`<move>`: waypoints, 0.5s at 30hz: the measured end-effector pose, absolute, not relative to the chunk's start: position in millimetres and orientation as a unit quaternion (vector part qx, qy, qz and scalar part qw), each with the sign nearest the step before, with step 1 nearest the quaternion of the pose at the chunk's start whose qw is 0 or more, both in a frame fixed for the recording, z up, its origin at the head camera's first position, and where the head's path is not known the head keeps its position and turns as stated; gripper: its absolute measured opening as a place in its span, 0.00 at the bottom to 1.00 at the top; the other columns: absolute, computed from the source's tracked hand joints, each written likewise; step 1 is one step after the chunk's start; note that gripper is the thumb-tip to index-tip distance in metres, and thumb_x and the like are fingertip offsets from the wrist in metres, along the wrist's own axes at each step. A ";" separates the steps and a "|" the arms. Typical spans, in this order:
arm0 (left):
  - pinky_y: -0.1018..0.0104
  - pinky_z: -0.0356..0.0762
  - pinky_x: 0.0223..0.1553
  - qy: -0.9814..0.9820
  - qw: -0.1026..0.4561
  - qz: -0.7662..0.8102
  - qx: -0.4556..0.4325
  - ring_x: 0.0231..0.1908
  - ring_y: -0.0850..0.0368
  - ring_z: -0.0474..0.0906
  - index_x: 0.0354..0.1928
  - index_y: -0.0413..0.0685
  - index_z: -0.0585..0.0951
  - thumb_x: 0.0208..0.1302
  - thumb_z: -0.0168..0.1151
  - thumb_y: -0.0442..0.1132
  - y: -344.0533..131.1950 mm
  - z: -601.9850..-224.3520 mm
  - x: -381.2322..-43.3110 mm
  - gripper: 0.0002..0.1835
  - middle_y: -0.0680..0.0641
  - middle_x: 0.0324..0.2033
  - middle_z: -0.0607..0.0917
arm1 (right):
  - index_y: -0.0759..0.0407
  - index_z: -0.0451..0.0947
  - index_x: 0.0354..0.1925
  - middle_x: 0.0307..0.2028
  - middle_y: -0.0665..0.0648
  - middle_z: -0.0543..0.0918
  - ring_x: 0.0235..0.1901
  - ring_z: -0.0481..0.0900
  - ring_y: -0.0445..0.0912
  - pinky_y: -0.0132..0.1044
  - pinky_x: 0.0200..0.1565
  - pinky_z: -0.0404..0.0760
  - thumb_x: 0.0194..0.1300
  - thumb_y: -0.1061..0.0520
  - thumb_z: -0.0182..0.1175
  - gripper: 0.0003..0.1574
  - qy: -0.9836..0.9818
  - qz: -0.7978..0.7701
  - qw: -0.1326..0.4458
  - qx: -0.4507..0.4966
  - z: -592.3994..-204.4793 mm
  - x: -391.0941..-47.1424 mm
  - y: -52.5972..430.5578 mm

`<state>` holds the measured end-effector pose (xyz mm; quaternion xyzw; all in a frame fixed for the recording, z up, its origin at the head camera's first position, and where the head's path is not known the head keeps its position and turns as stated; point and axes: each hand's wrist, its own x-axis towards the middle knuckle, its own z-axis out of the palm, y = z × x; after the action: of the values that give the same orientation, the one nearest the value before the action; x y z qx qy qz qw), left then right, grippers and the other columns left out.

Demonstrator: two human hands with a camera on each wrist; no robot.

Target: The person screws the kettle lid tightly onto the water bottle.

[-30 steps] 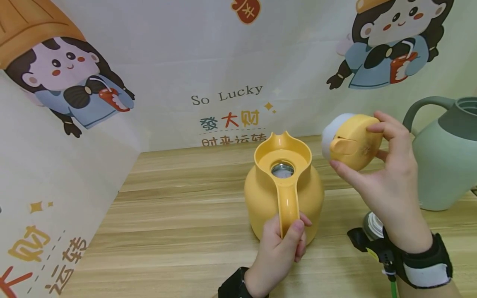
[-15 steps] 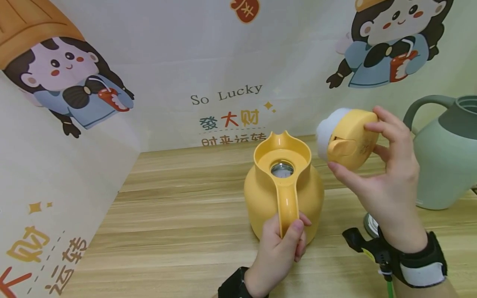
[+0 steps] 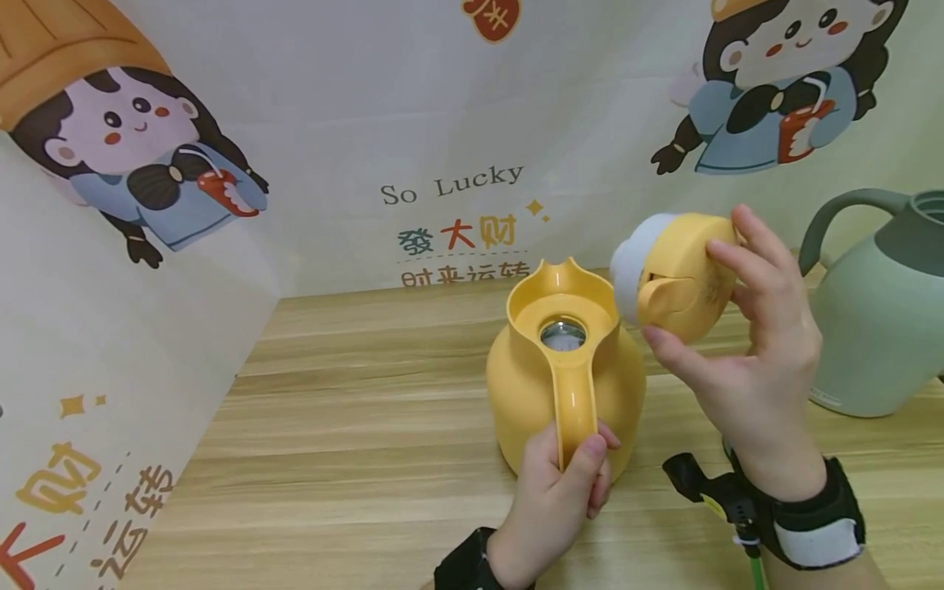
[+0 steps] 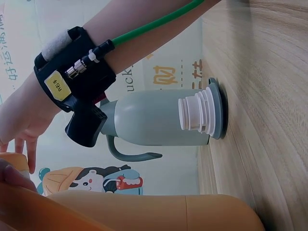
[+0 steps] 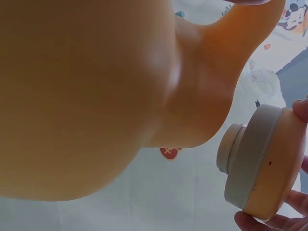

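Observation:
A yellow thermos jug (image 3: 509, 410) stands upright on the wooden table with its mouth uncovered, the silvery liner showing inside. My left hand (image 3: 556, 500) grips the lower part of its handle (image 3: 575, 401). Beside the jug's mouth, in the air to the right, my right hand (image 3: 767, 344) holds the yellow-and-white lid (image 3: 686, 283) between thumb and fingers. The lid is tilted on its side, its white underside turned left toward the jug. In the right wrist view the stepped white plug (image 5: 230, 148) of the lid faces the jug's neck.
A green thermos jug (image 3: 885, 328) with a dark grey handle stands at the right, its top uncovered. Its grey lid with a white stepped plug (image 4: 195, 113) lies on the table (image 3: 332, 459), plug up, near my right forearm. A printed cloth (image 3: 332, 98) hangs behind.
My right hand has moved left with the lid, bringing it close to the jug's mouth and tipping it further onto its side. The left hand and the jug have stayed in place.

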<state>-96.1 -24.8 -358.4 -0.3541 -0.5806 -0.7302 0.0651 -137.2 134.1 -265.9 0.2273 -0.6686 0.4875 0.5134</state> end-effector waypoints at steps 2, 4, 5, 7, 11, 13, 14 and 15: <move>0.72 0.62 0.08 -0.582 0.067 -0.729 -0.354 0.09 0.58 0.61 0.36 0.30 0.69 0.72 0.42 0.32 -24.9 -358.5 -95.8 0.10 0.42 0.09 0.66 | 0.72 0.72 0.48 0.57 0.63 0.69 0.56 0.66 0.58 0.37 0.51 0.72 0.45 0.38 0.68 0.44 -0.666 0.489 0.515 0.230 -266.3 -137.5 133.8; 0.72 0.62 0.08 -0.583 0.069 -0.727 -0.356 0.09 0.58 0.61 0.36 0.30 0.69 0.72 0.42 0.33 -24.6 -358.5 -95.8 0.11 0.42 0.09 0.66 | 0.71 0.73 0.47 0.57 0.64 0.69 0.56 0.66 0.58 0.37 0.51 0.72 0.45 0.38 0.68 0.44 -0.663 0.488 0.517 0.234 -266.6 -137.9 133.8; 0.72 0.62 0.09 -0.583 0.069 -0.727 -0.356 0.09 0.59 0.61 0.36 0.30 0.69 0.72 0.42 0.33 -24.4 -358.5 -95.7 0.11 0.42 0.09 0.66 | 0.71 0.73 0.47 0.56 0.65 0.70 0.56 0.67 0.58 0.37 0.51 0.72 0.46 0.37 0.68 0.44 -0.664 0.486 0.517 0.235 -266.7 -138.2 133.7; 0.72 0.62 0.09 -0.583 0.068 -0.727 -0.356 0.09 0.59 0.61 0.36 0.30 0.69 0.72 0.42 0.34 -24.1 -358.4 -95.6 0.11 0.42 0.09 0.66 | 0.70 0.75 0.47 0.56 0.64 0.71 0.56 0.67 0.58 0.36 0.52 0.72 0.46 0.36 0.67 0.43 -0.667 0.478 0.519 0.237 -266.3 -139.0 133.5; 0.72 0.62 0.09 -0.585 0.065 -0.727 -0.353 0.09 0.59 0.61 0.36 0.30 0.69 0.73 0.42 0.35 -24.5 -357.8 -95.2 0.12 0.42 0.09 0.67 | 0.67 0.76 0.47 0.55 0.61 0.73 0.55 0.68 0.56 0.34 0.52 0.72 0.48 0.34 0.64 0.42 -0.685 0.448 0.523 0.237 -261.9 -141.4 132.0; 0.72 0.62 0.09 -0.589 0.064 -0.726 -0.350 0.10 0.59 0.61 0.36 0.31 0.70 0.73 0.42 0.35 -25.1 -357.3 -95.0 0.12 0.42 0.10 0.67 | 0.65 0.77 0.48 0.54 0.59 0.73 0.54 0.69 0.55 0.34 0.52 0.71 0.49 0.32 0.63 0.42 -0.695 0.436 0.521 0.237 -258.1 -142.0 130.4; 0.72 0.62 0.09 -0.590 0.065 -0.725 -0.348 0.10 0.59 0.61 0.36 0.31 0.70 0.72 0.42 0.34 -25.4 -357.1 -95.0 0.12 0.42 0.10 0.67 | 0.65 0.77 0.48 0.54 0.59 0.74 0.54 0.69 0.54 0.34 0.52 0.71 0.49 0.32 0.62 0.42 -0.699 0.431 0.519 0.238 -255.9 -142.0 129.6; 0.72 0.62 0.09 -0.593 0.065 -0.724 -0.347 0.10 0.60 0.62 0.36 0.31 0.70 0.72 0.42 0.34 -25.9 -356.8 -94.9 0.11 0.42 0.10 0.67 | 0.65 0.77 0.48 0.54 0.59 0.74 0.54 0.70 0.54 0.33 0.52 0.71 0.50 0.31 0.62 0.43 -0.702 0.428 0.517 0.238 -253.6 -141.8 128.5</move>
<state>-94.9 -25.9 -356.8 -0.3467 -0.5926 -0.7242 0.0647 -141.8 128.5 -253.6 0.2382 -0.7020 0.4278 0.5172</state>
